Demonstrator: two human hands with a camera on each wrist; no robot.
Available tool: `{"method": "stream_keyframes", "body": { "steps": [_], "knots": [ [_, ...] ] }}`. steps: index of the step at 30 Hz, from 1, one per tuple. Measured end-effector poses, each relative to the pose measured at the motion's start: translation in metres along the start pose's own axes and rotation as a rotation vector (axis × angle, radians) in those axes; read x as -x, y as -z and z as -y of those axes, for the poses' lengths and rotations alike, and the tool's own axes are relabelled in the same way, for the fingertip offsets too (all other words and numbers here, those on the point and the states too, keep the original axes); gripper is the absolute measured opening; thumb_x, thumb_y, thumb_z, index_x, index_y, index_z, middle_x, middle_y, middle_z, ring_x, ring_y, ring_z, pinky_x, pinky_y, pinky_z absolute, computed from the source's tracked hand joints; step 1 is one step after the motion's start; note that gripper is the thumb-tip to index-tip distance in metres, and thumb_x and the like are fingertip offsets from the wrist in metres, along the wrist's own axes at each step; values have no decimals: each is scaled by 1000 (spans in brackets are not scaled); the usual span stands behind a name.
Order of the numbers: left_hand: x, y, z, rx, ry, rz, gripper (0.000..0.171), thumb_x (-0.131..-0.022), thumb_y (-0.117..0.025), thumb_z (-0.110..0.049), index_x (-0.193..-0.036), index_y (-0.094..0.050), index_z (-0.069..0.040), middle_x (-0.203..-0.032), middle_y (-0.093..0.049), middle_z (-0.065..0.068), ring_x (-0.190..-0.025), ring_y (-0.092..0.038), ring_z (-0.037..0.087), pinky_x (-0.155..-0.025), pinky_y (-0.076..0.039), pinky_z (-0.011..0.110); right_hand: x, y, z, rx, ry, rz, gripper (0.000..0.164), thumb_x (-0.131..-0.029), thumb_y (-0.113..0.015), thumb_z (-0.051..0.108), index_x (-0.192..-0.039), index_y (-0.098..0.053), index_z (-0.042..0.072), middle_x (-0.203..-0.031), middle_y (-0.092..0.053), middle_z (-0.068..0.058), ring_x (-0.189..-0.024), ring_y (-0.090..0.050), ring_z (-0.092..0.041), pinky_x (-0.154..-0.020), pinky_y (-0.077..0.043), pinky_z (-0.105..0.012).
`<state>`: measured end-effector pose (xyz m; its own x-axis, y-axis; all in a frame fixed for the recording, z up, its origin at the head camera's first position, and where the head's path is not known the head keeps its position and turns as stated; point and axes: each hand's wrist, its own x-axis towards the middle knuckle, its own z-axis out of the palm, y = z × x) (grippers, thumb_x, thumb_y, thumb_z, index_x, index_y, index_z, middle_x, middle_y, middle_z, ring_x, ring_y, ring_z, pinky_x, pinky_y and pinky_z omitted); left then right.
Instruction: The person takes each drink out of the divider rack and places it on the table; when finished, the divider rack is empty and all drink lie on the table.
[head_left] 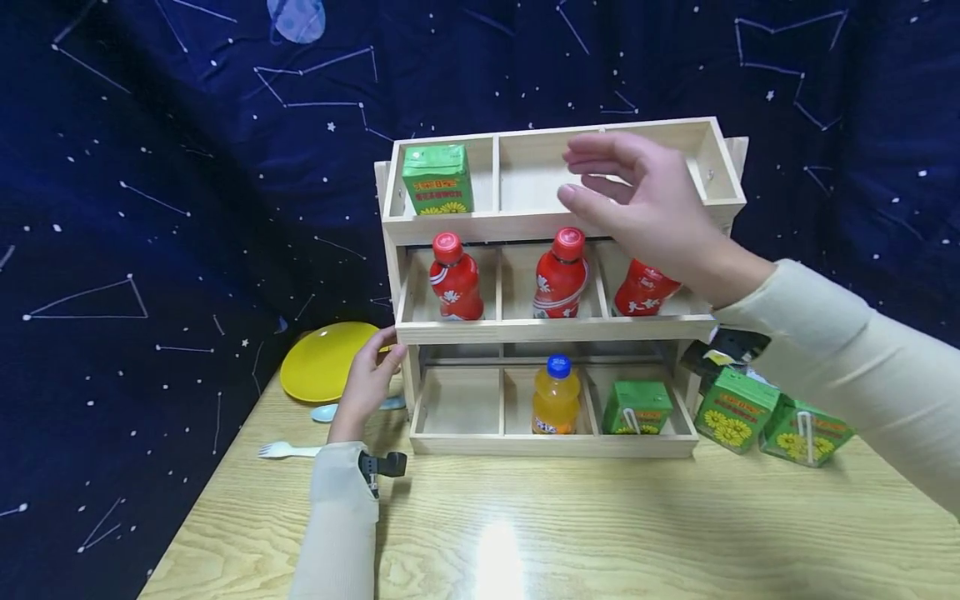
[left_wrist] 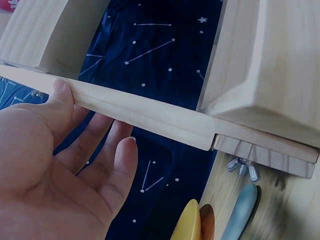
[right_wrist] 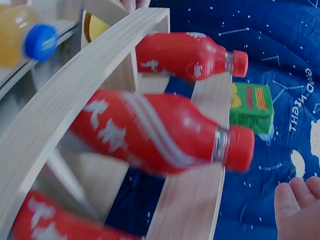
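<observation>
A three-tier wooden shelf rack stands on the table. At its left side my left hand holds the upright, thumb on the edge and fingers partly hidden behind it. My right hand, empty and with fingers loosely bent, hovers before the top tier's right part. A green drink carton sits in the top left compartment. Red bottles stand in the middle tier: left, centre and right, the last partly behind my right hand. The bottom tier holds an orange drink bottle and another green carton.
Two more green cartons, one upright and one tilted, are on the table right of the rack. On the left lie a yellow plate, a blue spoon and a white fork. A dark starry curtain hangs behind.
</observation>
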<state>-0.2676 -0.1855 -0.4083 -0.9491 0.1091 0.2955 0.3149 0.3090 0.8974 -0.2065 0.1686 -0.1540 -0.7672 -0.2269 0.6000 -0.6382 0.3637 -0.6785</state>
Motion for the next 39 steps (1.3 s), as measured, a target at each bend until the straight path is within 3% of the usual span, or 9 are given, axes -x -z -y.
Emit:
{"method": "stream_keyframes", "body": {
  "steps": [3,10,19,24,32,39],
  "knots": [
    [0,-1,-2,4,8,-1,45,-102,-54,-30,-143,-49,-10,-134,-53,15,-118,-56,32,-97,-48,50,-15,-14,1,-13,-35,24,54,-91,-72,16,-141,-51,6,-136,-56,-9,-125,-52,-18,-104,-42,-28],
    [-2,0,-9,27,6,8,42,-103,-52,-15,-142,-47,-1,-135,-51,23,-119,-54,41,-98,-46,55,-49,-42,5,76,-99,90,61,-92,-72,29,-145,-47,10,-141,-53,-5,-129,-50,-16,-105,-41,-27],
    [-4,0,1,11,-35,-8,43,-102,-55,-24,-141,-50,-7,-131,-55,16,-116,-58,33,-95,-49,49,-84,-70,11,172,-162,202,71,-89,-73,38,-149,-42,15,-146,-48,0,-133,-46,-12,-106,-40,-27],
    [-4,1,0,15,-43,-10,42,-102,-56,-22,-141,-51,-6,-131,-55,18,-114,-58,35,-93,-49,49,-94,-79,10,136,-211,265,70,-89,-74,34,-147,-44,11,-136,-56,-2,-121,-55,-12,-100,-45,-24],
    [-4,0,-1,21,-17,-2,44,-103,-55,-19,-144,-47,-6,-135,-52,19,-118,-55,37,-97,-47,53,-95,-88,2,77,-219,230,55,-91,-72,25,-138,-50,8,-125,-59,-4,-110,-61,-13,-93,-49,-23],
    [-3,2,1,1,-16,-5,44,-102,-55,-23,-143,-48,-7,-134,-53,17,-118,-56,35,-96,-49,50,-93,-92,4,106,-141,145,48,-91,-72,21,-134,-55,5,-122,-64,-5,-105,-64,-14,-91,-51,-23]
  ]
}}
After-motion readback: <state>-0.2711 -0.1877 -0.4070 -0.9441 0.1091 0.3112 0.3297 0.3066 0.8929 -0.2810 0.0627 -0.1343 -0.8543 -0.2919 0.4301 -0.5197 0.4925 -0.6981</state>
